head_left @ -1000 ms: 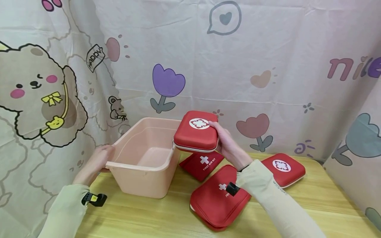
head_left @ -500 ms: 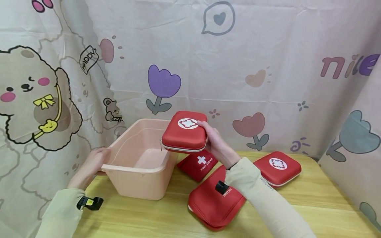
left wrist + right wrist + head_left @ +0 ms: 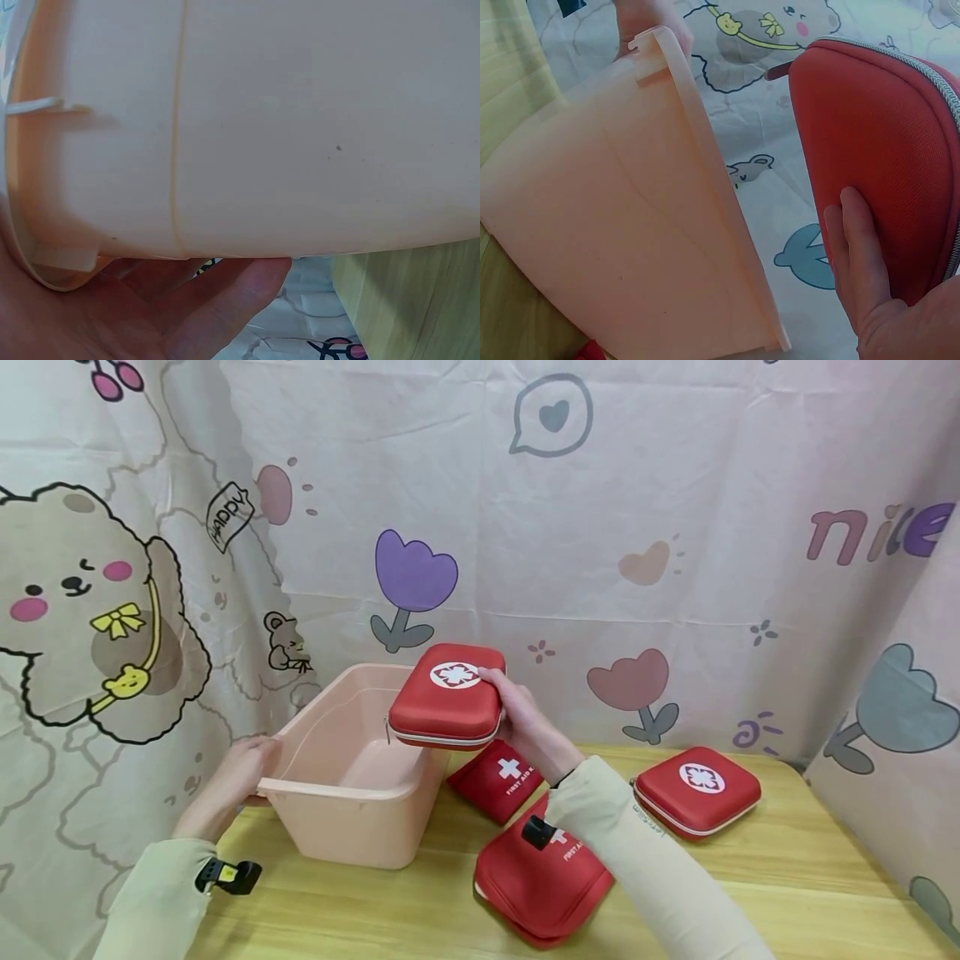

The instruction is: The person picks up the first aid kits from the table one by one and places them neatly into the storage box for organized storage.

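Note:
My right hand (image 3: 528,722) grips a red hard-shell first aid case (image 3: 450,706) with a white cross badge on top, thumb above and fingers beneath. In the head view the case hangs in front of the right part of the pink plastic basin (image 3: 352,827). From the right wrist view, the case (image 3: 877,142) is above and apart from the rim of the basin (image 3: 622,217). My left hand (image 3: 232,781) holds the basin's left rim. Seen by the left wrist camera, the fingers (image 3: 232,307) of that hand lie along the basin's outer wall (image 3: 300,135).
A small red first aid pouch (image 3: 498,785) lies just right of the basin. Nearer stands a larger red first aid bag (image 3: 532,885), partly behind my right forearm. Another hard red case (image 3: 697,793) rests farther right on the wooden table (image 3: 810,877). A printed curtain (image 3: 525,568) hangs behind.
My right hand has carried the red case leftward, from beside the basin's right edge to over its right part. The left hand keeps its place on the rim. The view has shifted slightly.

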Demonstrator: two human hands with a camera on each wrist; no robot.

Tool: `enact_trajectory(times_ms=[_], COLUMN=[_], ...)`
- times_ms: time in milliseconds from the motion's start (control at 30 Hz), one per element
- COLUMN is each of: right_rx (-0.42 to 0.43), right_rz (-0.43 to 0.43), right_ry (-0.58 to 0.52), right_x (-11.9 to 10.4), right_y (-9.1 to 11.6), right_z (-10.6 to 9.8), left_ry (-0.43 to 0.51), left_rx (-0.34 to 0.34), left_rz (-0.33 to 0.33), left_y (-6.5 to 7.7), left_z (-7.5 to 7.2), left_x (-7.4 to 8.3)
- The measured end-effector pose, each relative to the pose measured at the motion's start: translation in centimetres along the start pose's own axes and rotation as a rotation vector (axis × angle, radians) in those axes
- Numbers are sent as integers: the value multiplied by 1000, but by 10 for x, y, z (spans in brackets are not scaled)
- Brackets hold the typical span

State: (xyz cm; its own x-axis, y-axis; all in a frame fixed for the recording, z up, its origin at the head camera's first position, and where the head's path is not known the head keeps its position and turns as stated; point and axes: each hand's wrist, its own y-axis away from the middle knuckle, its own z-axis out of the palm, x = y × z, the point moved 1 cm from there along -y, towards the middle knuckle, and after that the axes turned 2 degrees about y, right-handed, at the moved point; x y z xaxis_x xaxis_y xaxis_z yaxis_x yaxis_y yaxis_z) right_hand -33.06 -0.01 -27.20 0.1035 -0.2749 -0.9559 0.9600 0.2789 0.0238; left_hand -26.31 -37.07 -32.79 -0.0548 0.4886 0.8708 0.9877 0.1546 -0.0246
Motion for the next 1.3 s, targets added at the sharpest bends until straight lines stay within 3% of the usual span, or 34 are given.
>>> enact_trajectory(times_ms=[833, 1300], right_rx=[-64, -79], right_rz=[-29, -44], right_ry=[139, 172], right_x=[9, 20], right_y=[-18, -25], right_z=[38, 60], left_ry=[23, 31], left_rx=[8, 19], left_rz=[20, -5], left_y=[2, 1], left_z=[2, 2], left_x=[1, 0])
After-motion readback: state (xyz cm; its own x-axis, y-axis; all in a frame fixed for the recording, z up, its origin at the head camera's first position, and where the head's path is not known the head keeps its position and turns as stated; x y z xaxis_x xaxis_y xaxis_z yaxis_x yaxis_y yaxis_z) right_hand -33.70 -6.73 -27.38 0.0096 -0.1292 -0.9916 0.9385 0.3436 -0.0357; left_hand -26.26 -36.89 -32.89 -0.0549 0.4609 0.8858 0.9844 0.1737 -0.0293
